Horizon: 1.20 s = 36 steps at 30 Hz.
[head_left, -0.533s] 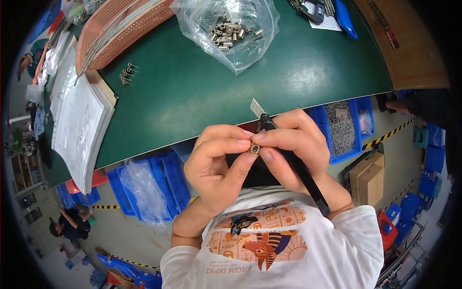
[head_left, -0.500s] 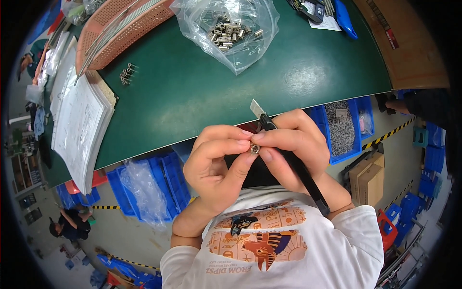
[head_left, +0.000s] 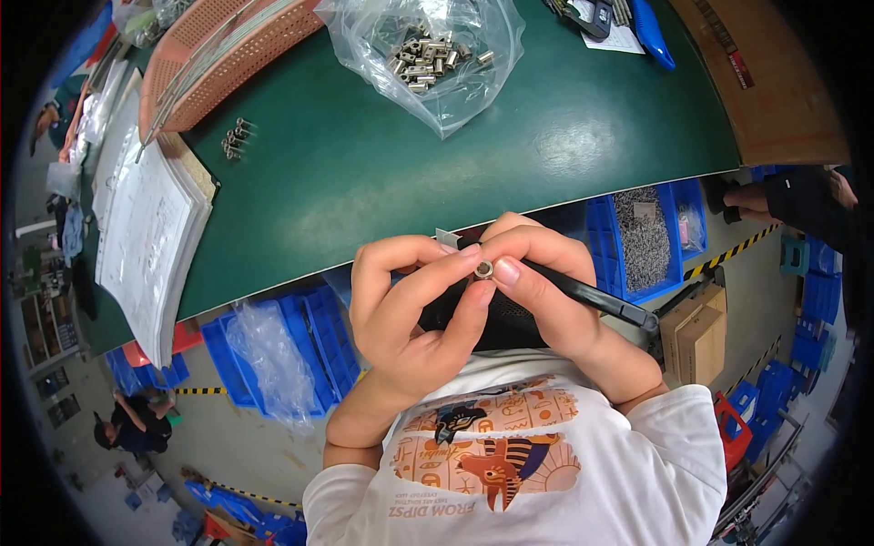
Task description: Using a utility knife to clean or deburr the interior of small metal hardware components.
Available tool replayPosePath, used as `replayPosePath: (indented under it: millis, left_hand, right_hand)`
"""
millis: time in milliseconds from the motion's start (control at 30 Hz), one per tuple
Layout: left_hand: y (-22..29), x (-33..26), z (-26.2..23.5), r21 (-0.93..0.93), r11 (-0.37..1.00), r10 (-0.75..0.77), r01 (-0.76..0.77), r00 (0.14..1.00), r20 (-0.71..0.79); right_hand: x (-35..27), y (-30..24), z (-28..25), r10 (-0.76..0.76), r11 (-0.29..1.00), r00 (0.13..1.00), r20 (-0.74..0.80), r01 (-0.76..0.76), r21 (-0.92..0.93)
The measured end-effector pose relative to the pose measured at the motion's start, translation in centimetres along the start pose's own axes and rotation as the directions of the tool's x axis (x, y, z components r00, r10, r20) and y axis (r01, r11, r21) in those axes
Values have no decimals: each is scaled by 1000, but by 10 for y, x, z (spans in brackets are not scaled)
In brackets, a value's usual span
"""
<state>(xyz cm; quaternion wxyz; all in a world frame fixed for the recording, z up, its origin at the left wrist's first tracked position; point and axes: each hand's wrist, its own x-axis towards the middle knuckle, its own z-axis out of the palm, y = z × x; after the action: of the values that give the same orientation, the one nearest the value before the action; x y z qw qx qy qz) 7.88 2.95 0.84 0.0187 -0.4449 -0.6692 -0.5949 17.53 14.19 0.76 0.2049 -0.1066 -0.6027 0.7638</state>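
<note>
A small round metal fitting with a hole through it (head_left: pixel 483 270) is pinched between my two hands in front of my shirt. My left hand (head_left: pixel 401 314) is closed, its thumb and fingertips touching the fitting's left side. My right hand (head_left: pixel 551 296) has its thumb against the right side. A black utility knife (head_left: pixel 601 300) is tucked in that same hand, its handle sticking out to the right past the fingers. Part of the knife's blade (head_left: pixel 447 238) shows beyond my left fingertips; the middle of the knife is hidden behind my fingers.
On the green table (head_left: pixel 364 182) lie a clear bag of metal sleeves (head_left: pixel 428 64), several small metal parts (head_left: pixel 237 138), a pink basket (head_left: pixel 182 91) and a paper stack (head_left: pixel 150 227). Blue bins (head_left: pixel 282 355) stand below the edge, one bin holding small parts (head_left: pixel 642 241). Other people are further off.
The knife has swung round: its blade tip has gone left and nearer me, its handle end up and to the right. The fitting's open end now faces up more plainly.
</note>
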Motion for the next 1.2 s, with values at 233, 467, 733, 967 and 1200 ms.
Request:
replayPosePath:
  millis: [233,467,733,967,1200]
  left_hand:
    - [3,-1,0,36,999,-19,19,1000,5]
    - [4,2,-3,33,999,32,-33,999,29]
    - [7,-5,-7,-353,914,-179,202,979,96]
    - [8,-7,-7,-513,778,-339,363,930,144]
    - [7,-8,-8,-569,730,-352,379,922,162]
  right_hand:
    - [-1,1,-2,35,997,998,46,-38,66]
    - [-1,-1,-3,12,999,998,61,-14,35]
    - [-9,-25,-20,-309,905,948,-74,270,-328]
    - [-19,-23,-23,-214,977,976,-40,214,-6]
    - [-18,-22,-12,-210,963,973,-98,224,151]
